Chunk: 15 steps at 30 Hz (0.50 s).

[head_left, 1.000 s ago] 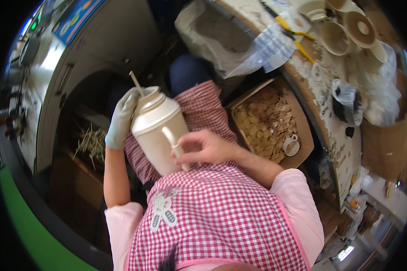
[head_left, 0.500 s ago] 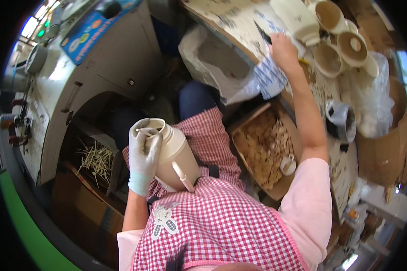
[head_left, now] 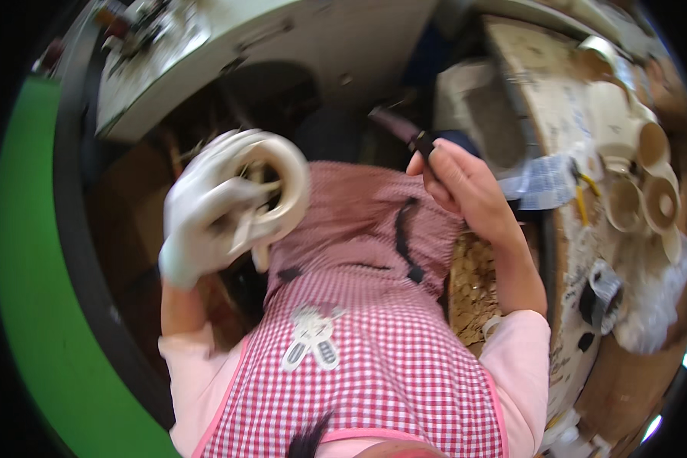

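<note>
My left hand (head_left: 198, 214), in a white glove, grips a cream-coloured jar (head_left: 295, 183) over the left side of my lap. The jar is tipped so its round mouth faces up at me, and some fingers reach over the rim into the opening. Motion smears both, so the fingertips are unclear. A short pale piece like a handle (head_left: 261, 258) sticks out below the jar. My bare right hand (head_left: 466, 183) is closed round the black handle of a knife (head_left: 401, 128). Its blurred blade points up and left, apart from the jar.
On the right, a worktable (head_left: 546, 76) bears several cream jars (head_left: 614, 122), a printed blue-white sheet (head_left: 546, 183) and a clear plastic bag (head_left: 653, 305). A box of pale scraps (head_left: 473, 286) sits beside my right arm. A white cabinet (head_left: 343, 38) stands ahead.
My right hand has come from the worktable to above my lap, bringing the knife. My left hand has raised the jar and tipped its mouth toward me. The view has swung left.
</note>
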### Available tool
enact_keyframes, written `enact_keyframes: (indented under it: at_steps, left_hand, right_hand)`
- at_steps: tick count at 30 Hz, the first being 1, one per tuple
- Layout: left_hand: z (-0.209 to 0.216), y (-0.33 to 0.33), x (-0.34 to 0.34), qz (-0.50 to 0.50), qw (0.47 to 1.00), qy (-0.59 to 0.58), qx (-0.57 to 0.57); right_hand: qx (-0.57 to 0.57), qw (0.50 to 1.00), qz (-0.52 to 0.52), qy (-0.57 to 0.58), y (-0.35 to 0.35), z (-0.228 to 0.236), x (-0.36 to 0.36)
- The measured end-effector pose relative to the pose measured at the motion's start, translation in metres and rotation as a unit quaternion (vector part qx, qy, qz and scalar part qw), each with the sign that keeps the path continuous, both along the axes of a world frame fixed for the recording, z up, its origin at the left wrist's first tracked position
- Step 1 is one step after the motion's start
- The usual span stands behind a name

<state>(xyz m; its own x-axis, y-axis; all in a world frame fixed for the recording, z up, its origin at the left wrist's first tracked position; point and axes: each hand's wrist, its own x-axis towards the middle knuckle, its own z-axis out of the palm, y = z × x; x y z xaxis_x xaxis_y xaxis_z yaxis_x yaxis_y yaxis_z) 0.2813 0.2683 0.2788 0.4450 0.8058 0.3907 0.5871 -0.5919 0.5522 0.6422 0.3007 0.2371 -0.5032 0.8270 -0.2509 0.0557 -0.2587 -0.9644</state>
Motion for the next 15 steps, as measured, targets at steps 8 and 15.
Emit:
enact_keyframes:
  at_steps: [8, 15]
  left_hand:
    - [-0.062, -0.009, -0.008, -0.072, 0.997, 0.022, 0.01]
    - [-0.068, 0.01, -0.016, -0.119, 0.992, -0.003, -0.035]
  right_hand:
    - [0.531, 0.767, 0.106, -0.343, -0.027, -0.011, -0.112]
    - [0.58, 0.673, 0.138, -0.438, -0.008, -0.005, -0.121]
